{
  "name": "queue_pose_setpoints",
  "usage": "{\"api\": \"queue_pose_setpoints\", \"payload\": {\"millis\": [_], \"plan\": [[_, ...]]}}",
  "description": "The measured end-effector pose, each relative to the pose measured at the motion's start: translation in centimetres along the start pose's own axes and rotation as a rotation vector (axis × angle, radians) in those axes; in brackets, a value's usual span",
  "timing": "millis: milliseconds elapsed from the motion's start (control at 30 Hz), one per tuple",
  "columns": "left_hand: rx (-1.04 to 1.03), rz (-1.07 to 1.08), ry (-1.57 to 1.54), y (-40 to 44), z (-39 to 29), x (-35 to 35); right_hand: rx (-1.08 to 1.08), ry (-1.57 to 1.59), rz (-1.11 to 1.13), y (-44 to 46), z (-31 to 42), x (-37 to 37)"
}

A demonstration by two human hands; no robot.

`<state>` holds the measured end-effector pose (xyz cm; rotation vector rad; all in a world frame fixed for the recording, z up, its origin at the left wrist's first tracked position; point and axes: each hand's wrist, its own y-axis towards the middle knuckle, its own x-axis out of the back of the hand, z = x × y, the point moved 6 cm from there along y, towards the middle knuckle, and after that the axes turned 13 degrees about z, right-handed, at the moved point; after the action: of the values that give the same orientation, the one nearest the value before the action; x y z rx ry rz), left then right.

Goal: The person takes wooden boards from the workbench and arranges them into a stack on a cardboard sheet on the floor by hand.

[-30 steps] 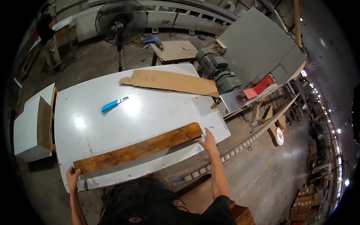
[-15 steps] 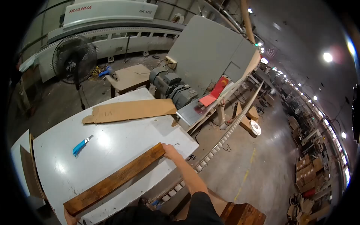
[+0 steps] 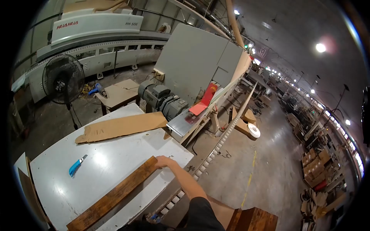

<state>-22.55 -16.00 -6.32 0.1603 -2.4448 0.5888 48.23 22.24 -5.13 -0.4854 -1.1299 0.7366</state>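
Observation:
A long brown wooden board lies slantwise near the front of the white table. My right hand is closed round its far end, the fingers partly hidden at the board's tip. The near end runs down to the lower edge of the view, and my left hand does not show there. Beyond the board, on the left of the table, rests a blue-handled knife with its blade out. A torn strip of brown cardboard lies along the table's back edge.
Behind the table stand a black fan, a small wooden table and a grey motor. A conveyor strip runs along the right. More brown boards are stacked at bottom right.
The view has shifted, so the board and table sit lower and further left. My left hand, earlier at the board's near end, has left the view. My right hand keeps its hold.

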Motion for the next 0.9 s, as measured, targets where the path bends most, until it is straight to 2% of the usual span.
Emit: {"api": "queue_pose_setpoints", "payload": {"millis": [100,133,200,267,300,400,433,533,567,667,700,767,833,867,900], "plan": [[0.209,0.079,-0.224,-0.6,-1.1,0.2,-0.079,0.313,-0.013,1.2,-2.3,-0.6],[0.285,0.095,-0.295,-1.0,-0.9,0.2,-0.067,0.308,-0.110,1.6,-2.6,-0.6],[0.205,0.006,-0.305,0.6,0.4,0.2,-0.043,0.295,-0.289,2.6,-3.1,-1.4],[0.151,-0.114,-0.314,0.9,2.9,-0.3,-0.037,0.266,-0.369,3.5,-4.1,-2.1],[0.221,-0.156,-0.290,0.9,3.9,-0.5,-0.023,0.250,-0.407,3.7,-4.1,-2.2],[0.359,-0.201,-0.190,0.1,1.5,-0.4,0.008,0.217,-0.317,1.9,-2.3,-1.9],[0.221,-0.177,-0.204,-1.1,-1.4,-0.5,0.008,0.207,-0.319,1.9,-2.2,-1.9],[0.211,-0.204,-0.213,-0.8,-0.2,-0.9,-0.018,0.272,-0.314,1.5,-3.3,-1.4],[0.240,-0.228,-0.234,-1.4,-1.1,-0.8,-0.003,0.385,-0.337,1.3,-3.8,-1.3],[0.216,-0.197,-0.273,-0.2,5.1,0.2,0.028,0.726,-0.410,0.3,-6.1,-0.1],[0.118,-0.472,-0.231,-0.4,6.8,0.5,0.093,0.971,-0.440,-0.5,-6.4,0.3],[0.005,-0.634,-0.250,-0.4,7.8,1.2,0.219,1.350,-0.517,-0.9,-7.6,1.2],[-0.106,-0.514,-0.297,-2.2,7.7,2.1,0.340,1.577,-0.626,0.3,-9.5,2.5],[0.039,-0.579,-0.327,-3.4,6.0,2.0,0.403,1.669,-0.680,0.7,-10.3,3.2],[0.034,-0.586,-0.346,-3.6,6.0,2.0,0.398,1.759,-0.688,1.3,-11.0,3.9]]}}
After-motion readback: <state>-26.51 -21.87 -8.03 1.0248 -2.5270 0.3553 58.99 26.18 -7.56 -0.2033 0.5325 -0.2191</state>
